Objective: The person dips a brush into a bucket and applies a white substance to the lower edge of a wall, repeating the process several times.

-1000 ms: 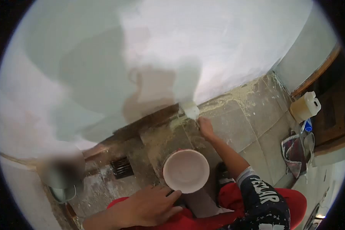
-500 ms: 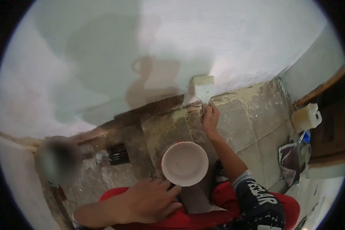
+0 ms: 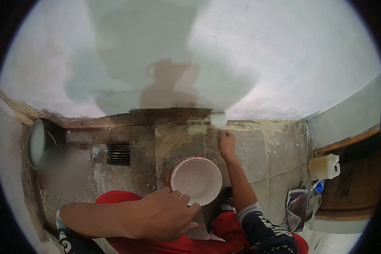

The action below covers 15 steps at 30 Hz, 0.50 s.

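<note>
My right hand (image 3: 227, 144) is closed around the handle of a wide, flat paintbrush (image 3: 219, 120). Its head meets the foot of the wall (image 3: 279, 84), close to the floor joint. Below and to the left stands a round white bucket (image 3: 196, 180) with red on its outer side; its pale inside faces me. My left hand (image 3: 167, 213) lies at the bucket's near left rim, fingers curled against it, the grip partly hidden by the hand itself. Part of the wall is a greyer green, and shadows fall across it.
A square floor drain (image 3: 119, 153) lies left of the bucket on stained tiles (image 3: 249, 158). A round container (image 3: 37, 142) stands in the left corner. At the right are a yellowish jug (image 3: 324, 167), a crumpled cloth (image 3: 296, 207) and a brown wooden door (image 3: 347, 182).
My view has turned, so the wall's base now runs level. The brush has come lower, to the wall's bottom edge. My left hand stays by the bucket's rim.
</note>
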Each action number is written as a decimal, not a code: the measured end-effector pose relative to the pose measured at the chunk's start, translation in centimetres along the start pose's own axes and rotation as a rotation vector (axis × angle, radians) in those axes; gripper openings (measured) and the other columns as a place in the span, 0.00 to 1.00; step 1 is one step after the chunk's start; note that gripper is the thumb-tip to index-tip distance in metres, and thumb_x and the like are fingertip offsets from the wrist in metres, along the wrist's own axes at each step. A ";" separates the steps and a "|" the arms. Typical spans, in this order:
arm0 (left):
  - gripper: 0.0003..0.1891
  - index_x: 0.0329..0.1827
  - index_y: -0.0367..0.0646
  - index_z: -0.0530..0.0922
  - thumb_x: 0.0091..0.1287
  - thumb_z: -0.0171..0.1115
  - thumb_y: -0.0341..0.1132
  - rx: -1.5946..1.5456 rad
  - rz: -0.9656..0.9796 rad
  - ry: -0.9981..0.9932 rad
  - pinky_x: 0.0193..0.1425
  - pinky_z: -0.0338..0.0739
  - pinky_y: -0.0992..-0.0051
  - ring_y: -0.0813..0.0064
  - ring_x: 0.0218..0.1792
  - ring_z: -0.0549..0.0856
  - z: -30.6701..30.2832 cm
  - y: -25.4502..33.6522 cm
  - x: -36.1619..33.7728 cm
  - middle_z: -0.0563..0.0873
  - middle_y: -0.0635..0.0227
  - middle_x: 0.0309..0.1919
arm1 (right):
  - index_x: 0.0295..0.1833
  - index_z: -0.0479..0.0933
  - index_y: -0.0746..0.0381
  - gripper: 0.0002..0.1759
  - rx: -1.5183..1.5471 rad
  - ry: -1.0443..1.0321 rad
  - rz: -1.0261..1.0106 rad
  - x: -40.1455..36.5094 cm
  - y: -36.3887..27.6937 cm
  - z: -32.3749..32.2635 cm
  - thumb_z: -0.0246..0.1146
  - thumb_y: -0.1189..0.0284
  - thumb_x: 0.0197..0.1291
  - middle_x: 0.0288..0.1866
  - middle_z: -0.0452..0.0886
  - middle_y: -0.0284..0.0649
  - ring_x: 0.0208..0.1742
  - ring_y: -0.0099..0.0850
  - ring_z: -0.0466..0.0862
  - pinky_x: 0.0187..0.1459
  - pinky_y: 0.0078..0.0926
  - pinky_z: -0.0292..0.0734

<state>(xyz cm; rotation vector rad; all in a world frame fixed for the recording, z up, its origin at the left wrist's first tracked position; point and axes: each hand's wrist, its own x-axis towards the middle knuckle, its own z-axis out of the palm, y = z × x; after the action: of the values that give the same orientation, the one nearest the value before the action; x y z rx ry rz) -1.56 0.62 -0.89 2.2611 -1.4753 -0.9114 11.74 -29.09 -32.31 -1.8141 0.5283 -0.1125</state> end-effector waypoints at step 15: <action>0.21 0.46 0.33 0.79 0.72 0.60 0.47 -0.029 0.007 0.120 0.43 0.83 0.59 0.51 0.37 0.89 0.7 -1.3 -0.5 0.86 0.50 0.33 | 0.34 0.76 0.61 0.15 0.169 -0.016 0.062 0.1 2.2 2.8 0.59 0.62 0.71 0.21 0.71 0.31 0.15 0.21 0.68 0.15 0.25 0.60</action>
<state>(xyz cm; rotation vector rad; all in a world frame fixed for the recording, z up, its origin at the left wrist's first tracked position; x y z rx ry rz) -1.20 1.64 -1.95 2.2461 -1.4088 -0.7747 12.13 -27.12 -35.30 -1.6320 0.5466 -0.0972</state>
